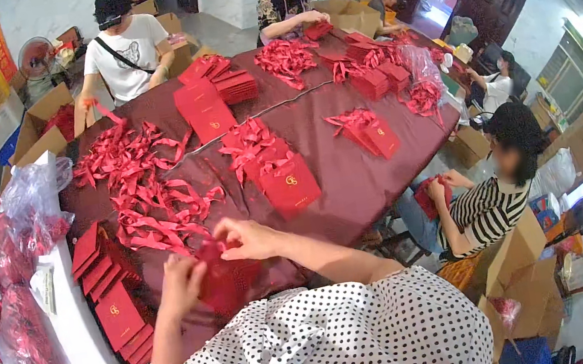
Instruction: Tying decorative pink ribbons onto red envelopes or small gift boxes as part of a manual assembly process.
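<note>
We pinch a red paper bag (pixel 227 280) w/ both hands, left hand (pixel 182 283) on its side, right hand (pixel 247 238) at top, over table's (pixel 351 172) near edge, beside red ribbons (pixel 150 204).

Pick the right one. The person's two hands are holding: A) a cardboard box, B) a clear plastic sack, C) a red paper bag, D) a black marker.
C: the left hand and right hand both grip a small red paper bag over the dark red table.
</note>
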Motion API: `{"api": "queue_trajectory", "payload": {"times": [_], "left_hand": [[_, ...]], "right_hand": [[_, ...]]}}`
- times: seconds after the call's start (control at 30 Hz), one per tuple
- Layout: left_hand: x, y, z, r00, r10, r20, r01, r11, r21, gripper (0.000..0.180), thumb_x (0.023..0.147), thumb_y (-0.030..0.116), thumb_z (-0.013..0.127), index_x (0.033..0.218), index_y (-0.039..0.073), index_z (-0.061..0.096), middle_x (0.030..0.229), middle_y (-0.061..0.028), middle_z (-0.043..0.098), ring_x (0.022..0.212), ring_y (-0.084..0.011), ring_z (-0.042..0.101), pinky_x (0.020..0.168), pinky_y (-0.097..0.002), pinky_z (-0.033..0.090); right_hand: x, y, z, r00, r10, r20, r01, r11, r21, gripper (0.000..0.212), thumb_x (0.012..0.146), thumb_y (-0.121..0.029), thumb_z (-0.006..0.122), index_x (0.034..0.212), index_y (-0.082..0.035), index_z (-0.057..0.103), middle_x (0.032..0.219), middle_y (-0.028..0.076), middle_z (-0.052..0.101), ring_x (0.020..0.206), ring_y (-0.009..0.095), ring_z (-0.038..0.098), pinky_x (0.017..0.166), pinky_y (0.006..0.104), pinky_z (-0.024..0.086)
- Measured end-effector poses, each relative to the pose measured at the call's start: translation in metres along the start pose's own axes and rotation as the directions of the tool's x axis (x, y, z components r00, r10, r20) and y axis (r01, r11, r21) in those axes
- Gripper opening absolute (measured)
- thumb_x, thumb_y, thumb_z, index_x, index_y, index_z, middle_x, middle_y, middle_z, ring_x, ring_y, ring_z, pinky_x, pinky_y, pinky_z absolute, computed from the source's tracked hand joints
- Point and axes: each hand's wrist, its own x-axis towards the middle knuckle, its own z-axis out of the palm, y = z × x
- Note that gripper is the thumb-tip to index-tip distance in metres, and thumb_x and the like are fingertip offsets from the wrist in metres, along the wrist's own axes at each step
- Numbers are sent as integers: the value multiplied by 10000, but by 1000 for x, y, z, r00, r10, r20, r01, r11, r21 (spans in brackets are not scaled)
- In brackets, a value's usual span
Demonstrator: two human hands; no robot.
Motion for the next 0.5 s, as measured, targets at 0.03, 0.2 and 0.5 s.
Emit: {"api": "queue_trajectory", "payload": {"times": [0.03,0.2,0.5], "left_hand": [[4,-11,1,999,-28,-44,25,997,-69,171,805,156,609,786,-13,589,698,-127,560,678,-265,528,655,-364,421],[4,-42,0,945,-309,107,326,881,-344,139,804,93,620,739,6,534,639,15,498,612,-70,446,544,-241,371],[-21,-46,29,901,-382,205,433,776,-459,234,788,134,669,694,76,462,628,48,428,585,-51,382,505,-217,320]], "right_hand": [[-3,-6,-4,998,-21,52,21,1000,9,541,749,-142,680,1197,-79,382,786,74,607,743,138,572,679,295,449],[-25,-6,-40,998,-34,-45,34,999,4,333,790,-80,645,1067,-66,460,737,21,573,660,80,509,600,249,421],[-61,-34,-52,997,-63,-45,78,843,532,120,843,-24,571,962,-8,566,797,47,607,668,94,582,638,228,472]]}}
